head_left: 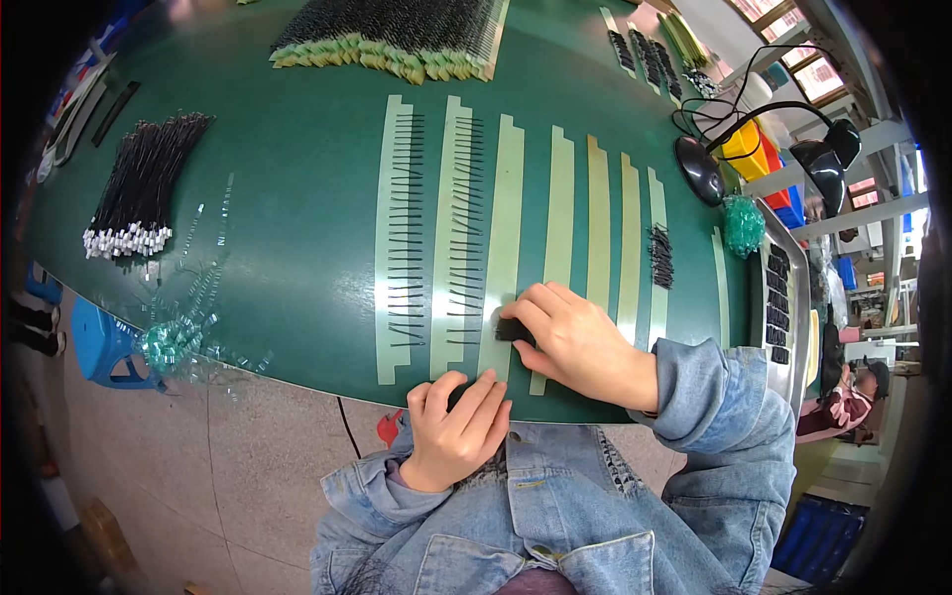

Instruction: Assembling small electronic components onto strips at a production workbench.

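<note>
Between the thumb and fingers of my right hand is a small dark bundle of short black pieces, pressed close over the third pale green strip. My left hand is at the table's near edge with its fingers curled. One fingertip touches the lower end of that same strip, and something dark shows among the fingers, too hidden to name. Left of it, two pale strips carry rows of thin black pieces laid crosswise along their right sides.
Further pale strips lie to the right, one with a cluster of black pieces. A thick black bundle with white ends rests at left. Many loaded strips are stacked at the back. A desk lamp and a metal tray stand right.
</note>
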Tool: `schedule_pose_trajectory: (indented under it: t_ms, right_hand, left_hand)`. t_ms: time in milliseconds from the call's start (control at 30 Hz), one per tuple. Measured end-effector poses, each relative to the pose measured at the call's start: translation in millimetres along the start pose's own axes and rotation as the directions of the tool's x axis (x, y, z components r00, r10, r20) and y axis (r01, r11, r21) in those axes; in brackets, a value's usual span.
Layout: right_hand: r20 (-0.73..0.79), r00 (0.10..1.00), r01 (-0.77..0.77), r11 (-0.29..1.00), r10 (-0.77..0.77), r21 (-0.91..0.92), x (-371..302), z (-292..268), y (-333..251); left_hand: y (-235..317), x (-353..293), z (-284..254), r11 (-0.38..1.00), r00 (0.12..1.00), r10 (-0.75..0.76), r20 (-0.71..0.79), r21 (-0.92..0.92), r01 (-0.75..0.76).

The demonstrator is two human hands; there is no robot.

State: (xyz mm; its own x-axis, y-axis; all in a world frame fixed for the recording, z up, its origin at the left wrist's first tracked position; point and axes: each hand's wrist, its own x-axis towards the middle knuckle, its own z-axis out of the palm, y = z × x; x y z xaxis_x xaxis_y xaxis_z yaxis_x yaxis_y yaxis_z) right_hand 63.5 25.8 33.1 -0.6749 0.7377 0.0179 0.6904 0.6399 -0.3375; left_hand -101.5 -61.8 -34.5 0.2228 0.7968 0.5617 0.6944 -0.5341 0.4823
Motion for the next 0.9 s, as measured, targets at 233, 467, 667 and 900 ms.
schedule_pose_trajectory:
  t_ms: [233,467,667,900]
  right_hand:
    - [0.027,1.000,0.007,0.995,-0.004,-0.101,11.7,2.9,2.1]
    - [0.080,0.996,0.020,0.980,-0.036,0.198,20.1,3.3,21.0]
    - [0.268,0.961,-0.186,0.869,0.063,0.459,18.7,-45.3,59.4]
    - [0.094,0.925,-0.379,0.885,0.367,0.271,-43.9,-101.8,168.5]
  left_hand:
    - [1.2,10.8,-3.8,0.999,0.999,0.031,-0.033,-0.013,-0.031]
    - [5.6,13.4,-4.9,0.998,0.999,-0.030,0.033,-0.053,0.032]
    - [11.1,38.6,-7.1,0.997,0.998,-0.065,-0.008,-0.032,0.064]
    - [15.3,56.1,2.1,0.994,0.995,-0.070,0.069,-0.078,0.076]
